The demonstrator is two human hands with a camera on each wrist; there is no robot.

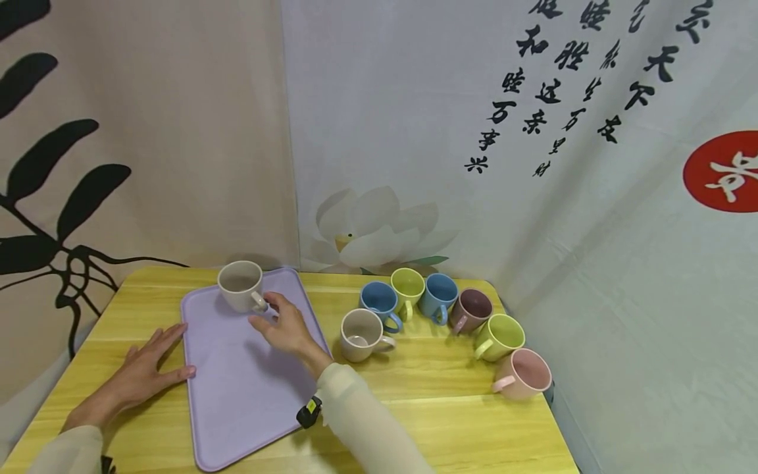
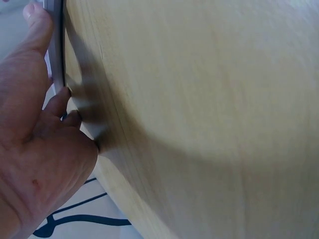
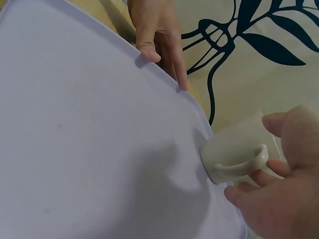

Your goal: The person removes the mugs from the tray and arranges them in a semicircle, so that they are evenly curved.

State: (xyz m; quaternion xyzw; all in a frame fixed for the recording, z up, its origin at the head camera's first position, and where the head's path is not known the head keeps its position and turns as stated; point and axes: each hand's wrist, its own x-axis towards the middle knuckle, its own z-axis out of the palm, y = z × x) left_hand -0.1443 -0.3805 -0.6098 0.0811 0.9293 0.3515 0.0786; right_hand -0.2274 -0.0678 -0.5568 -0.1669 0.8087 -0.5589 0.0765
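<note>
A light grey-white mug [image 1: 239, 287] stands upright at the far left corner of a lavender tray [image 1: 249, 395]. My right hand [image 1: 288, 327] is beside the mug's handle, thumb and fingers spread apart. In the right wrist view, that hand [image 3: 294, 174] has its thumb near the rim of the mug [image 3: 232, 149] and its fingers near the handle; whether they touch it is hard to tell. With fingers extended, my left hand [image 1: 139, 372] touches the tray's left edge. The left wrist view shows the left hand [image 2: 45, 109] against the tray's side.
Right of the tray stand another grey-white mug [image 1: 360, 336], blue mugs [image 1: 379, 299] [image 1: 438, 296], green mugs [image 1: 407, 286] [image 1: 500, 337], a purple mug [image 1: 470, 311] and a pink mug [image 1: 522, 374]. They curve along the wooden table [image 1: 450, 421]. A printed curtain [image 1: 379, 131] hangs behind.
</note>
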